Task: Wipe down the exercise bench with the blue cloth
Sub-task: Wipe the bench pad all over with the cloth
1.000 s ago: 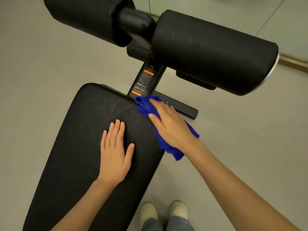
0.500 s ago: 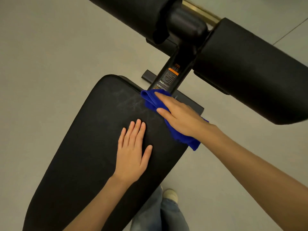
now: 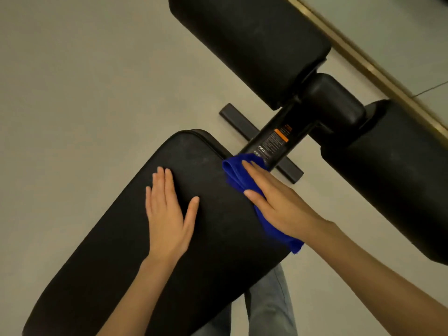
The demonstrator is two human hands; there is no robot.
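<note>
The black padded exercise bench (image 3: 116,238) runs from the lower left up to the middle of the head view. My right hand (image 3: 276,202) presses the folded blue cloth (image 3: 236,175) flat on the bench's far right corner, with part of the cloth hanging off the right edge. My left hand (image 3: 169,212) lies flat on the pad with fingers together, holding nothing, a hand's width left of the cloth.
Two thick black foam rollers (image 3: 254,44) (image 3: 392,178) stick out from a black upright post (image 3: 278,139) with an orange label just beyond the pad. A black floor bar (image 3: 236,121) crosses under it. My jeans-clad legs (image 3: 269,306) stand right of the bench on grey floor.
The view has swung, so the rollers now sit further right and closer. My right hand with the cloth stays at the pad's far right corner; my left hand slid slightly toward the pad's far end.
</note>
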